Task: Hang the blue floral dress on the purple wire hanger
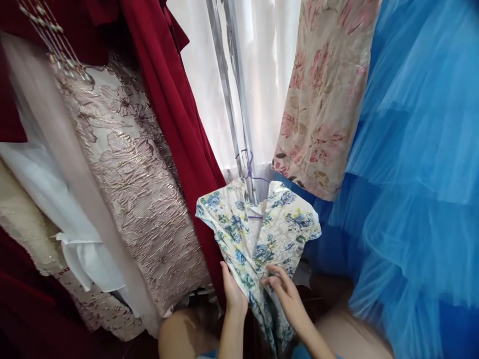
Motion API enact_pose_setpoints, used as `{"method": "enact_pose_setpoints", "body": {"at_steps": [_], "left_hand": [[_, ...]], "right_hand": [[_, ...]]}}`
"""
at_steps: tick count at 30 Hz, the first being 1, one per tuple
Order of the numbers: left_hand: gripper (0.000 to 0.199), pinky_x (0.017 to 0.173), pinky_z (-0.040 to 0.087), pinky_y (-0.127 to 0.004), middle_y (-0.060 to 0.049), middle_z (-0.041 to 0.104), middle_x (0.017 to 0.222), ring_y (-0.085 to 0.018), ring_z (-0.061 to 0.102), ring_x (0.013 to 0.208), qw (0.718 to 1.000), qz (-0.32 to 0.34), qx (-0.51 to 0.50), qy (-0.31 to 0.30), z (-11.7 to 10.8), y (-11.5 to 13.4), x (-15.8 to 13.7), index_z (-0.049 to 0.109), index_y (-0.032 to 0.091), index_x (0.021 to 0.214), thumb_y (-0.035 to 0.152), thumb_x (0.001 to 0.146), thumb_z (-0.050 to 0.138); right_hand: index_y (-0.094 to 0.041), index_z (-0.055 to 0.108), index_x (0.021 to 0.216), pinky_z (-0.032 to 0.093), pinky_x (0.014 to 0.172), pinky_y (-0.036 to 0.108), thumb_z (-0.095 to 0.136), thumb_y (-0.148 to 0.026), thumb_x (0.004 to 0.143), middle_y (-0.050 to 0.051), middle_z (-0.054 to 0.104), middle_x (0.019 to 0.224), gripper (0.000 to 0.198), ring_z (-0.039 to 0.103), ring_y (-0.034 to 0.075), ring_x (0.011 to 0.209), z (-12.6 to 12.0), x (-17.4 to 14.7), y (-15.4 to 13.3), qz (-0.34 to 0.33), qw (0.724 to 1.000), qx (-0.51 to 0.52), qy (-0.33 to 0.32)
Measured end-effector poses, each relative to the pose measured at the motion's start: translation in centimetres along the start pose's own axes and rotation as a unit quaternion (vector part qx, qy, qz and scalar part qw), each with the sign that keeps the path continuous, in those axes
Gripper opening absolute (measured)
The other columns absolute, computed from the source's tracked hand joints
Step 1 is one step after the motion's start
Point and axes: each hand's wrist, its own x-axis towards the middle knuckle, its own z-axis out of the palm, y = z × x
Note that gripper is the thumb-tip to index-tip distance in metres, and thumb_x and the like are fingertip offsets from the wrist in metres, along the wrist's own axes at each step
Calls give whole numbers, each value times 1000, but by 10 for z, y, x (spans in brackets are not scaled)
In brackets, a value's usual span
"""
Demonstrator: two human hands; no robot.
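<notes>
A white floral dress (267, 247) with blue roses and green leaves hangs in front of me on a purple hanger (258, 178). It has cap sleeves and a crossed V-neckline, and narrows at the waist. My left hand (235, 294) holds the dress at its left side, palm under the cloth and thumb up; its other fingers are hidden behind the fabric. At the front of the waist, my right hand (283, 290) rests on the cloth with bent fingers spread apart. The hanger's hook is up by a metal pole (239, 114).
Dark red garments (164, 99) and a textured pink dress (138, 199) hang at left. On the right are a beige floral garment (318, 114) and a tiered blue tulle dress (415, 164). A white curtain (265, 75) hangs behind. My bare legs (183, 334) show below.
</notes>
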Motion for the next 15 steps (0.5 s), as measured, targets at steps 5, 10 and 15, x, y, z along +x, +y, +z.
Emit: {"method": "enact_pose_setpoints", "body": {"at_steps": [5,10,15], "left_hand": [[67,105,47,-39,-11,68,125,-29,60,122,990,59,3,125,-8,6,-15,63,18,128,50,71,80],[58,100,50,-40,-14,73,114,-32,66,112,996,49,54,59,-1,3,-29,70,11,118,36,68,84],[53,98,51,-41,-17,71,116,-32,66,112,996,22,77,42,2,-6,-34,70,10,113,37,70,83]], "right_hand": [[-18,65,109,46,72,31,57,-43,92,4,68,75,31,62,21,75,-1,7,3,52,973,-110,-196],[-18,60,96,39,63,26,57,-48,92,0,54,72,31,49,16,67,-1,13,-4,-15,996,-89,-16],[-17,59,90,35,60,26,59,-50,91,0,50,69,32,45,15,64,-2,23,-16,-47,994,-93,31]]}}
